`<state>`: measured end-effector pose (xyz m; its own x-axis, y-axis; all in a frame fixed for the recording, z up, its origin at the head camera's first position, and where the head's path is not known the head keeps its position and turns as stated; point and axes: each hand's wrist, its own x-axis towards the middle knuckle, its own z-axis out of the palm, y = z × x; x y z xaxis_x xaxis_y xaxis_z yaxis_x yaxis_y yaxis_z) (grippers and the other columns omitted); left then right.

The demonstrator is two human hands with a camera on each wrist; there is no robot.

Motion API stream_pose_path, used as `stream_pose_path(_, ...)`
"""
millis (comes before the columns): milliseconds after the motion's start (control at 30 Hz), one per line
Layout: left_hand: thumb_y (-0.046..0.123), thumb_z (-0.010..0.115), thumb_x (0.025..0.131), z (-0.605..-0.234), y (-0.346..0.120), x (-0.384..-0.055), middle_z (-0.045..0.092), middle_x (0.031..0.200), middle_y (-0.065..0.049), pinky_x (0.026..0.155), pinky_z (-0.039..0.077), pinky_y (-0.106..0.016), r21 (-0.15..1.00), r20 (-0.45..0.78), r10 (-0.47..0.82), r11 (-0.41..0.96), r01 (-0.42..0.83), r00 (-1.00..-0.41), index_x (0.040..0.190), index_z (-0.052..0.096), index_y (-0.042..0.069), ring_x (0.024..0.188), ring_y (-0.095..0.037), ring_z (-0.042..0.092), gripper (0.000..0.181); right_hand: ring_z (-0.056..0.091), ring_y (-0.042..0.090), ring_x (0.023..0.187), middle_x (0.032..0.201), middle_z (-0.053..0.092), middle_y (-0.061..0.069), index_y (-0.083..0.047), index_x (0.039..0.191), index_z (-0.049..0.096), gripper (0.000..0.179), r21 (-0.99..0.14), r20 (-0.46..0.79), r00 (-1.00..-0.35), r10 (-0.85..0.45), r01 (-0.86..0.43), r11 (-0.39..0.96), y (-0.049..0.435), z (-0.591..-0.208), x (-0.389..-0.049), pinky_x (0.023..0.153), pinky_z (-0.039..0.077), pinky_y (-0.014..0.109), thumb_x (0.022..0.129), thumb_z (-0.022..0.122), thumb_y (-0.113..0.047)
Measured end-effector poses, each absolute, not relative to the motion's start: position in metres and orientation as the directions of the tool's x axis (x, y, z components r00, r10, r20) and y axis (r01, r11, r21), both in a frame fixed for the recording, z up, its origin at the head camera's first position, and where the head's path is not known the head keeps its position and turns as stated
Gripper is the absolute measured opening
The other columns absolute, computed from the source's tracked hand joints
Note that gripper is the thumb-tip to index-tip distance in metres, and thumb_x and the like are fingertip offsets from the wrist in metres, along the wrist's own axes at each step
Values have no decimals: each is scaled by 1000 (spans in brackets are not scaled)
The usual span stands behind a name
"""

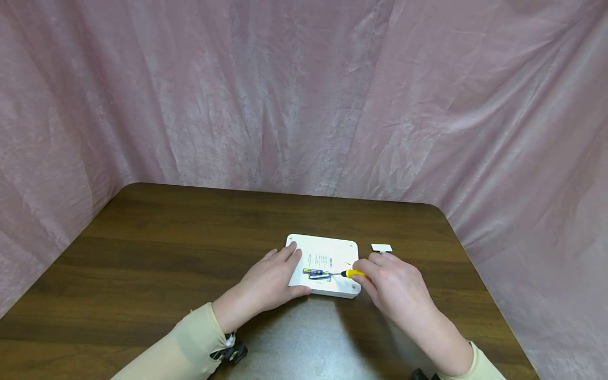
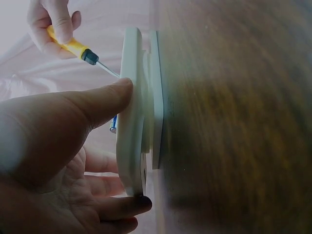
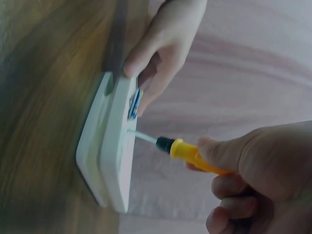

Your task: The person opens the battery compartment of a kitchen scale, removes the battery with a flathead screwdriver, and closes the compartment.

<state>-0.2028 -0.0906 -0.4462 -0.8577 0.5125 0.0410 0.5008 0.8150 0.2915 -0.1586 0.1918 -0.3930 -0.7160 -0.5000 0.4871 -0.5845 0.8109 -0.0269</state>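
Observation:
A white two-layered device, like a kitchen scale lying face down, rests on the table with its labelled underside up. My left hand holds its left end, thumb on the near edge and fingers at the far left side. Two small batteries sit at its battery slot: a yellow-and-blue battery tilted up, and a blue battery beside it. My right hand grips a screwdriver by its yellow handle with black collar. The thin metal shaft points left, its tip at the slot beside the batteries.
A small white cover lies on the brown wooden table, just beyond my right hand. Pink cloth hangs behind the table and along its sides.

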Motion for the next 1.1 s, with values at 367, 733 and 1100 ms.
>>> stream_pose_path(367, 55, 82, 98, -446, -90, -203, 44, 169, -27, 126, 39, -55, 301, 35, 511, 814, 496, -859, 160, 53, -4, 153, -40, 49, 91, 62, 5, 84, 100, 73, -21, -33, 108, 82, 7, -399, 206, -898, -389, -441, 804, 221, -393, -182, 77, 54, 39, 104, 80, -27)
stream_pose_path(733, 55, 82, 98, -445, -91, -204, 44, 169, -27, 126, 39, -55, 298, 48, 513, 812, 502, -857, 160, 53, -5, 153, -40, 49, 91, 59, 8, 82, 99, 72, -18, -32, 109, 82, 7, -483, 124, -921, -370, -382, 788, 230, -392, -188, 77, 51, 37, 107, 76, -28)
stream_pose_path(1100, 55, 82, 99, -445, -89, -204, 44, 169, -27, 126, 38, -56, 307, 39, 516, 809, 502, -856, 160, 52, -5, 153, -40, 48, 91, 61, 11, 83, 104, 74, -15, -34, 112, 82, 8, -501, 135, -946, -296, -323, 803, 236, -388, -179, 78, 51, 37, 108, 76, -33)
